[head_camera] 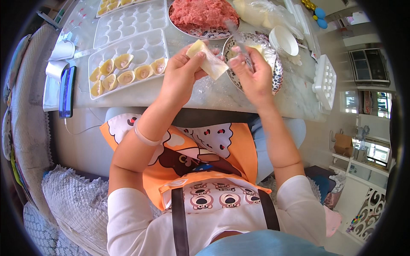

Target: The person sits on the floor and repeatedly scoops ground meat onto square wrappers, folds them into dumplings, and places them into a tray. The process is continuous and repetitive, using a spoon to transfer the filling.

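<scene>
Between thumb and fingers, my left hand (pixel 184 67) holds a pale yellow dough wrapper (pixel 209 62) over the marble tabletop. My right hand (pixel 254 72) grips a metal utensil (pixel 245 52), blurred, with its end pointing up towards the ground meat. Beneath the right hand sits a patterned bowl (pixel 235 80) with pale wrappers and white flour inside, partly hidden. Pink ground meat (pixel 201 14) is heaped in another patterned bowl (pixel 205 33) at the far side. Several filled dumplings (pixel 126 77) occupy cups of a clear plastic tray (pixel 144 48) to the left.
A second clear tray (pixel 128 20) lies behind, with more dumplings (pixel 112 4) beyond it. A white bowl (pixel 283 41) and a plastic bag (pixel 269 14) are at the back right. On the right edge rests a white knobbed tray (pixel 325 81); a phone (pixel 66 92) with a cable leans at the left edge.
</scene>
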Motion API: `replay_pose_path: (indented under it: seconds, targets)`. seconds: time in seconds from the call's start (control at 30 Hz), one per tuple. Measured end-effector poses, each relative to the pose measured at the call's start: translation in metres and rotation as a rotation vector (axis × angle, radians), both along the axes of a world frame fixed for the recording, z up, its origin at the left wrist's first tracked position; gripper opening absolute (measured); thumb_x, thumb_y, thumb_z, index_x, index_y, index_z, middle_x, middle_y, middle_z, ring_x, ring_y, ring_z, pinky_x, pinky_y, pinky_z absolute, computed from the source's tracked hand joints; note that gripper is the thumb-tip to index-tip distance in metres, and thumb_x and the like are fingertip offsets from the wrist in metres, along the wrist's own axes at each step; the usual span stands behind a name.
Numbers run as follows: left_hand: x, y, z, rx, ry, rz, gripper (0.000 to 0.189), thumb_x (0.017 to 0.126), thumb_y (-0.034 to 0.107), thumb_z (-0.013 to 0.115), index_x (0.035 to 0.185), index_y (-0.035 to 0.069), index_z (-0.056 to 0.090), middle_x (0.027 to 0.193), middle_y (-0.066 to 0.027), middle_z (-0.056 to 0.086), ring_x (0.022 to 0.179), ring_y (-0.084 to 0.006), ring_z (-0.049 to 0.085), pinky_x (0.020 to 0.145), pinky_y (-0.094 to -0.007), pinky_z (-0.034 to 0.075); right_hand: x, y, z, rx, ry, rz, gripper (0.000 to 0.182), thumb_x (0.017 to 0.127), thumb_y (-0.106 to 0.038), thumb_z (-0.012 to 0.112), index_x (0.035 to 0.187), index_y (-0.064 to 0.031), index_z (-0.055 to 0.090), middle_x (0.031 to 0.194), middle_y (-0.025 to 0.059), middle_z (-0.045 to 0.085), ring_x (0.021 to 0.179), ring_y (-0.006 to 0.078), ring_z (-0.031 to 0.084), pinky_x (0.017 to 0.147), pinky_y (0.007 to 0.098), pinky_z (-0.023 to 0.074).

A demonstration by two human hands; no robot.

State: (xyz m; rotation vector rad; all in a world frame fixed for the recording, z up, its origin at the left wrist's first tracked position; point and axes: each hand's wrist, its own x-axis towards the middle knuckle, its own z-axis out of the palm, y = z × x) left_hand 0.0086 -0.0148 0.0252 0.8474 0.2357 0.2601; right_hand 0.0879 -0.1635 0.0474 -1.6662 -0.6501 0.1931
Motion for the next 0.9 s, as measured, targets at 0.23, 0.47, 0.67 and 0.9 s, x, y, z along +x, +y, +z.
replay_pose_path:
  seconds: [0.23, 0.47, 0.67, 0.9]
  targets:
    - [0.006, -0.004, -0.015, 0.260, -0.065, 0.257, 0.017, 0.094, 0.003, 0.049, 0.109, -0.004, 0.046, 0.105, -0.0163, 0.064, 0.087, -0.0190, 0.066, 0.072, -0.0286, 0.056, -0.019, 0.031, -0.025, 0.216, 0.285, -0.073, 0.017, 0.080, -0.009, 0.071, 0.087, -0.0024, 0.057, 0.077, -0.0027, 0.055, 0.066, 0.0022, 0.047, 0.057, 0.0175, 0.0385]
    - [0.009, 0.006, -0.025, 0.822, 0.001, 0.356, 0.014, 0.091, 0.003, 0.055, 0.102, -0.005, 0.055, 0.090, -0.0122, 0.067, 0.077, -0.0143, 0.066, 0.065, -0.0266, 0.054, -0.016, 0.039, -0.030, 0.110, -0.058, -0.123, 0.013, 0.078, -0.002, 0.066, 0.088, -0.0001, 0.058, 0.079, 0.0009, 0.057, 0.063, 0.0046, 0.049, 0.054, 0.0217, 0.0401]
    - [0.004, 0.009, -0.017, 1.129, 0.054, 0.291, 0.013, 0.089, 0.003, 0.056, 0.098, -0.004, 0.061, 0.079, -0.0114, 0.068, 0.072, -0.0142, 0.067, 0.063, -0.0263, 0.052, 0.000, 0.030, -0.010, -0.239, -0.414, 0.040, 0.014, 0.075, 0.001, 0.062, 0.090, -0.0011, 0.059, 0.080, 0.0092, 0.059, 0.059, 0.0178, 0.054, 0.054, 0.0303, 0.0432]
    - [0.001, 0.009, -0.013, 1.391, 0.013, 0.263, 0.013, 0.084, -0.001, 0.056, 0.093, -0.003, 0.066, 0.078, -0.0163, 0.067, 0.067, -0.0228, 0.068, 0.060, -0.0278, 0.052, 0.016, 0.026, 0.007, -0.311, -0.579, 0.225, 0.018, 0.075, -0.003, 0.065, 0.089, -0.0008, 0.053, 0.082, 0.0130, 0.056, 0.071, 0.0293, 0.057, 0.063, 0.0366, 0.0466]
